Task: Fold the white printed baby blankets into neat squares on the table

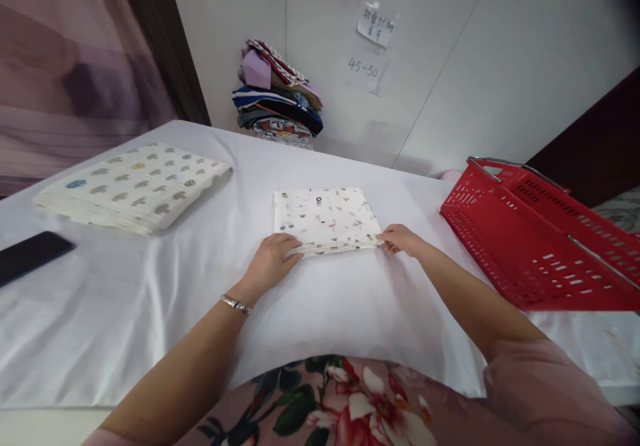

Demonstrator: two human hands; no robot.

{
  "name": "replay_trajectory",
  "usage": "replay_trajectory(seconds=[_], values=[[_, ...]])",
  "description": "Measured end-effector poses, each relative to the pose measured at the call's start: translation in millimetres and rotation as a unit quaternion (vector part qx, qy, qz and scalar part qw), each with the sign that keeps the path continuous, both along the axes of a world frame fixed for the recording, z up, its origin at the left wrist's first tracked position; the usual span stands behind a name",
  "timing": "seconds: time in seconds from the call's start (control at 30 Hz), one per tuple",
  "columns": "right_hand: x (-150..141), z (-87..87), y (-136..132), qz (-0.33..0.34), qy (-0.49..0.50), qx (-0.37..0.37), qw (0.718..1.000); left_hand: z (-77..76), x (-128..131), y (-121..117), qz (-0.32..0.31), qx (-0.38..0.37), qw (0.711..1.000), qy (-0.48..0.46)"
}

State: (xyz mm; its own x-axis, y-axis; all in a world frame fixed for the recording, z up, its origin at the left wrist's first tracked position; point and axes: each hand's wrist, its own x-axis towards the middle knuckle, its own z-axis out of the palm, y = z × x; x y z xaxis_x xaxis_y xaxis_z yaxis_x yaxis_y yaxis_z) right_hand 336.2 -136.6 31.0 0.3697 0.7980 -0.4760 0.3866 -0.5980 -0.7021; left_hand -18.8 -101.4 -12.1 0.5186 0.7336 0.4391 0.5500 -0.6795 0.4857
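A white cloth with small scattered prints lies folded into a flat rectangle in the middle of the table. My left hand pinches its near left corner, the thumb and fingers closed about the layered edge. At the near right corner, my right hand grips the same edge between thumb and fingers. Several layers show along the near side. To the left lies a larger folded cloth with grey mushroom-like prints, apart from both hands.
A red plastic basket with metal handles stands on the right of the white-covered table. A dark phone lies at the left edge. Stacked folded fabrics rise by the wall, where paper notes hang.
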Motion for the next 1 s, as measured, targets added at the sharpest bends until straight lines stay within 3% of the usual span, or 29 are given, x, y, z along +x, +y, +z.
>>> replay_trajectory(seconds=[0.27, 0.37, 0.6, 1.0], values=[[-3, 25.4, 17, -0.016, 0.035, 0.077, 0.996, 0.5, 0, -1, 0.005, -0.007, 1.0, -0.001], [-8, 18.5, 16, -0.023, 0.067, 0.081, 0.994, 0.9, 0, -1, 0.003, -0.008, 1.0, 0.0], [-3, -4.9, 2, -0.042, 0.078, -0.007, 0.996, 1.1, 1, -1, -0.001, -0.006, 1.0, 0.004], [-7, 0.8, 1, -0.018, 0.069, 0.006, 0.997, 0.2, -1, 0, 0.001, -0.009, 1.0, 0.01]])
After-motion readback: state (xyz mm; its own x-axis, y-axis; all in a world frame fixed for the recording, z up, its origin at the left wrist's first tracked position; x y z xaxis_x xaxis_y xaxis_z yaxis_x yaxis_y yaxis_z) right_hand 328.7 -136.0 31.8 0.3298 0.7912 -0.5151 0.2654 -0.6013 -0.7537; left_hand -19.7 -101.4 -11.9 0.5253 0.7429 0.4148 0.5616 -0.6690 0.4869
